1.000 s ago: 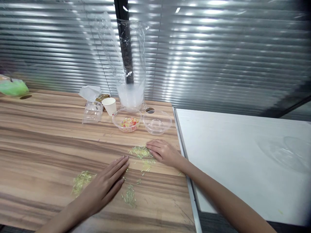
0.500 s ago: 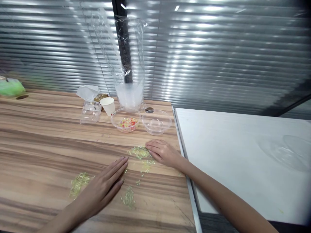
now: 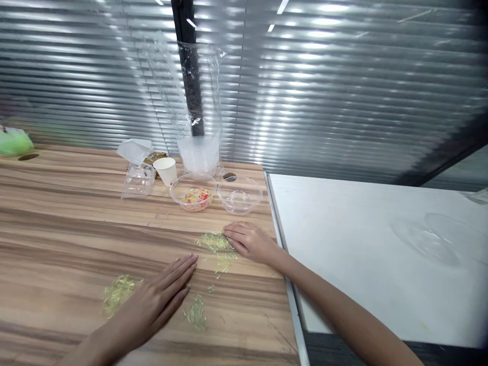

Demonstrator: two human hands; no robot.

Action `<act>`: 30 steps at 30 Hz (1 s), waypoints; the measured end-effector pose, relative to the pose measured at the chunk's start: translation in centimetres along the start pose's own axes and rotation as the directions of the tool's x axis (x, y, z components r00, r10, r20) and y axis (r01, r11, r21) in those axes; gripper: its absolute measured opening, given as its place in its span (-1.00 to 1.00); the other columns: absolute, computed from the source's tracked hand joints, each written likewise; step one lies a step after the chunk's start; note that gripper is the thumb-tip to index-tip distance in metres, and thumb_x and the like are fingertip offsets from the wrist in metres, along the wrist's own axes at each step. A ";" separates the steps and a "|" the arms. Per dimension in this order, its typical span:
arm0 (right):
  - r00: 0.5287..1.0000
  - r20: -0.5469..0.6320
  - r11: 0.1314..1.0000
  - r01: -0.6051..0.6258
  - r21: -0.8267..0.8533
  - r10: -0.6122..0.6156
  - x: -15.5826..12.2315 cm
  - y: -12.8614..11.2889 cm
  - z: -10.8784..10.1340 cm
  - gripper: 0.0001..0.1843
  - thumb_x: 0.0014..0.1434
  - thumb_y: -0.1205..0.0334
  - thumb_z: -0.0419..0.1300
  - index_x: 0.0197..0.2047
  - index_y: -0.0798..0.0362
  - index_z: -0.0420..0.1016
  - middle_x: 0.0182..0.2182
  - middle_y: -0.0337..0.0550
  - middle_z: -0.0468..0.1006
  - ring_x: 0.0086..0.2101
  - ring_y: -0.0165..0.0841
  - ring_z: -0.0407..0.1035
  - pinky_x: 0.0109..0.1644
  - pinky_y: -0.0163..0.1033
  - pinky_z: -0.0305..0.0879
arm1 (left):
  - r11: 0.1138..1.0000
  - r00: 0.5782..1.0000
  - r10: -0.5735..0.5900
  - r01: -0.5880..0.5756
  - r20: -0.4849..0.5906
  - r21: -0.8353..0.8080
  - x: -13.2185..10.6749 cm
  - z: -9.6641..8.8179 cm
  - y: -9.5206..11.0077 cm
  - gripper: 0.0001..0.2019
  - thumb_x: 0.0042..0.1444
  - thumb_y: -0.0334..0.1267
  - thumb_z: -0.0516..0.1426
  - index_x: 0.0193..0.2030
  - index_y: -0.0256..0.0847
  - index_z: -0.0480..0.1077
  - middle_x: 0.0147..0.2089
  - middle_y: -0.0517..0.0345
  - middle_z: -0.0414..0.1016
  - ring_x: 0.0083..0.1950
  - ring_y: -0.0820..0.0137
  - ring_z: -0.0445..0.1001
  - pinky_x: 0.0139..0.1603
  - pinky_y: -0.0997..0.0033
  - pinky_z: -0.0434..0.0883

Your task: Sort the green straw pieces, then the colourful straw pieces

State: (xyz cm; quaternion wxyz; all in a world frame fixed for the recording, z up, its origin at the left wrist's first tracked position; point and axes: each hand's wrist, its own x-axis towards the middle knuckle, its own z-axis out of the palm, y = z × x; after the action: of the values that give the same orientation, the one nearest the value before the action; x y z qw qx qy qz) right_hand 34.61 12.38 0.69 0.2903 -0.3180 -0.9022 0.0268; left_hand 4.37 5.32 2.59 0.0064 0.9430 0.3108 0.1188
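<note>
My left hand [image 3: 163, 295] lies on the wooden table with its fingers stretched out together and nothing visible in it. Beside its wrist is a pile of thin yellow-green tube-like pieces [image 3: 117, 294]. My right hand [image 3: 249, 241] rests with extended fingers at the right edge of another pile of yellow-green pieces [image 3: 213, 241], fingertips touching it. What lies under those fingertips is hidden. A smaller, paler green pile [image 3: 196, 312] sits to the right of my left hand. Loose pieces are scattered between the piles.
Behind my hands stand a clear bowl [image 3: 175, 197] with red and yellow bits and another clear bowl [image 3: 247, 203]. A paper cup [image 3: 165, 170], a clear plastic tray [image 3: 138, 180] and a bag of stacked plastic bowls [image 3: 199, 152] are farther back. A white table [image 3: 343, 244] adjoins on the right.
The view has shifted slightly, so everything sits a little farther left and lower. Both hands keep nearly the same places by the piles.
</note>
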 end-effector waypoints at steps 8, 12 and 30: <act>1.000 -0.013 1.000 0.022 -0.016 -0.022 0.0 0.0 -0.1 -0.73 0.30 0.37 0.06 -0.01 0.18 0.52 -0.05 -0.01 0.59 -0.04 -0.24 0.48 0.08 -0.11 0.43 | 0.998 1.000 0.013 -0.013 -0.002 0.064 -0.1 0.0 0.0 -0.39 0.41 -0.16 -0.09 0.47 -0.07 -0.32 0.41 0.11 0.09 0.32 0.29 0.25 0.25 0.30 0.34; 1.000 -0.013 1.000 0.021 -0.016 -0.021 0.0 0.0 -0.1 -0.73 0.31 0.36 0.05 -0.01 0.16 0.52 -0.05 -0.01 0.60 -0.05 -0.24 0.48 0.07 -0.09 0.43 | 0.999 1.000 -0.002 0.002 0.018 0.050 -0.4 -0.1 -0.1 -0.37 0.39 -0.15 -0.05 0.47 -0.06 -0.31 0.41 0.11 0.07 0.32 0.28 0.26 0.25 0.29 0.33; 1.000 -0.014 1.000 -0.001 -0.001 0.001 0.0 0.0 0.2 -0.72 0.31 0.35 0.06 0.01 0.11 0.51 -0.07 -0.03 0.61 -0.05 -0.26 0.48 0.07 -0.10 0.43 | 1.000 0.999 -0.025 0.024 -0.045 -0.014 -2.3 -0.6 0.2 -0.44 0.38 -0.22 -0.04 0.45 0.01 -0.11 0.37 0.21 0.18 0.25 0.31 0.37 0.18 0.45 0.41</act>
State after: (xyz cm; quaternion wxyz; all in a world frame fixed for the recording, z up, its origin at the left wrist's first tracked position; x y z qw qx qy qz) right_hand 34.53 12.38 0.51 0.2966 -0.3186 -0.9000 0.0240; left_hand 2.54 3.74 2.65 0.0073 0.9361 0.3216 0.1422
